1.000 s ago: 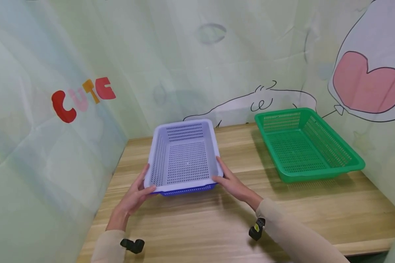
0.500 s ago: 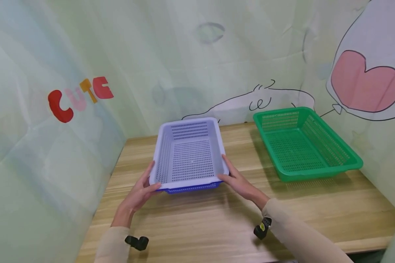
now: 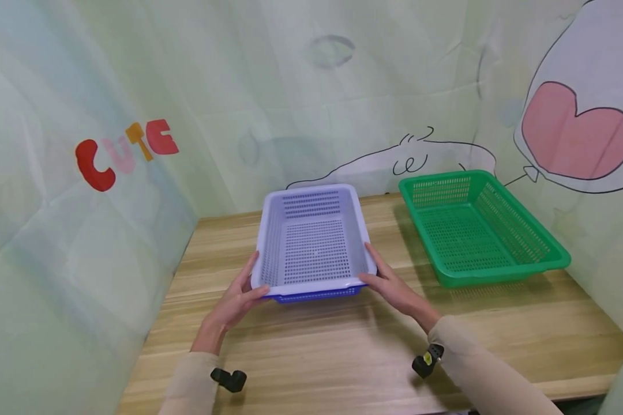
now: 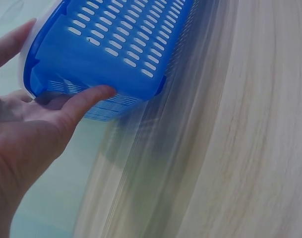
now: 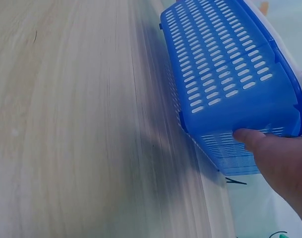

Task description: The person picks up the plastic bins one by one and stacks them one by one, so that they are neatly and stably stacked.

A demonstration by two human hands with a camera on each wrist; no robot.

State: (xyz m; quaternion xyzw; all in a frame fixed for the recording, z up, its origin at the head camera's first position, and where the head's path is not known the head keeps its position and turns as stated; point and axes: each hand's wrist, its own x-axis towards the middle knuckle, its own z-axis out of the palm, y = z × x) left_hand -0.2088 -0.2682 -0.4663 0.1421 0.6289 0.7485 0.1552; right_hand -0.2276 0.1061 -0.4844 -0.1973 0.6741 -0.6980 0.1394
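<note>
A pale lavender rectangular basket (image 3: 316,248) with slotted walls sits nested inside a blue basket (image 3: 319,294) of like shape. At their near left corner, my left hand (image 3: 233,304) grips the pair, thumb and fingers spread round the rims. My right hand (image 3: 394,290) holds the near right corner in the same way. From the left wrist, one digit lies against the blue basket's slotted outer wall (image 4: 116,42); the right wrist view also has a digit pressed on the blue wall (image 5: 220,64). Whether the baskets touch the table cannot be told.
A green slotted basket (image 3: 503,272) stands to the right on the wooden table (image 3: 311,357). Behind the table hangs a printed cloth backdrop (image 3: 228,104), which also runs along the left side. The table's front edge shows at lower right.
Both hands have carried the nested lavender and blue baskets a little to the right, toward the green basket. The green basket has stayed in place, and the grip looks the same.
</note>
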